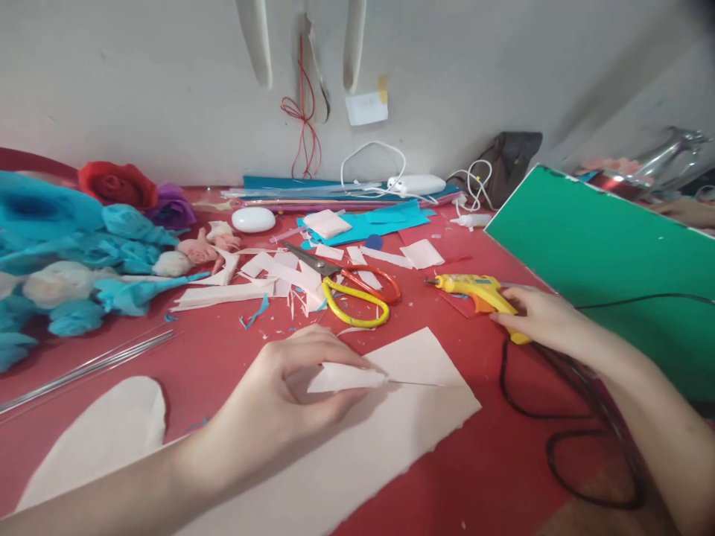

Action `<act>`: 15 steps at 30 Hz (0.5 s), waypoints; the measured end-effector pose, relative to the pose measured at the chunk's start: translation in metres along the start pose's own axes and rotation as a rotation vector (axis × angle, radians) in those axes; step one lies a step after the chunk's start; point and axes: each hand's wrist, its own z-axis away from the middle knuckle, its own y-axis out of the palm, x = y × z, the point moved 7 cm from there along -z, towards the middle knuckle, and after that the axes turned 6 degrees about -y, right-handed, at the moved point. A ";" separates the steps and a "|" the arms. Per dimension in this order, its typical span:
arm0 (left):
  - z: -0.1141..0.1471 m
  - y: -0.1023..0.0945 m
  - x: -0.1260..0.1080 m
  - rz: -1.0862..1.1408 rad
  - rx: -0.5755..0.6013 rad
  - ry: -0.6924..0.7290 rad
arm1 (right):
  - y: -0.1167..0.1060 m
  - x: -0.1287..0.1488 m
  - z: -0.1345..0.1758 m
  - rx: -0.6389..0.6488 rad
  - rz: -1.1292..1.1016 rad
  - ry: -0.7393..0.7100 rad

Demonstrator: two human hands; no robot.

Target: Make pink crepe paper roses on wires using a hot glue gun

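My left hand (pixel 279 387) pinches a small rolled piece of pale pink paper (pixel 343 377) between thumb and fingers. A thin wire (pixel 416 384) sticks out of its narrow end to the right. Beneath lies a large sheet of pale paper (pixel 402 439). On the right, my right hand (pixel 539 316) has its fingers closed about the handle of a yellow glue gun (pixel 468 284), whose nozzle points left. The gun's dark cord (pixel 506 387) loops below the hand. Beyond my left hand are scissors (pixel 357 301) with one yellow and one red-orange handle loop, blades pointing away to the left.
Paper scraps (pixel 284 272) litter the red tabletop (pixel 424 495). Blue paper flowers (pixel 120 253) and a red flower (pixel 117 184) crowd the left, near several metal wires (pixel 106 362). A green board (pixel 608 260) leans at right. A white mouse-shaped object (pixel 253 219) lies farther back.
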 end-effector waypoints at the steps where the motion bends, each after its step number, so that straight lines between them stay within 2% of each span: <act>1: 0.000 0.000 0.001 0.001 -0.006 -0.010 | 0.002 -0.002 -0.001 -0.001 -0.061 0.017; 5: 0.000 -0.004 0.002 -0.014 -0.063 -0.019 | -0.003 0.002 0.006 -0.106 -0.361 -0.002; 9: -0.001 -0.013 -0.001 -0.012 -0.142 -0.028 | -0.017 0.032 0.031 -0.243 -0.561 -0.196; 12: -0.002 -0.016 0.000 -0.012 -0.163 -0.048 | -0.015 0.058 0.059 -0.262 -0.563 -0.262; 15: -0.002 -0.016 -0.001 -0.020 -0.181 -0.020 | -0.009 0.070 0.083 -0.348 -0.460 -0.193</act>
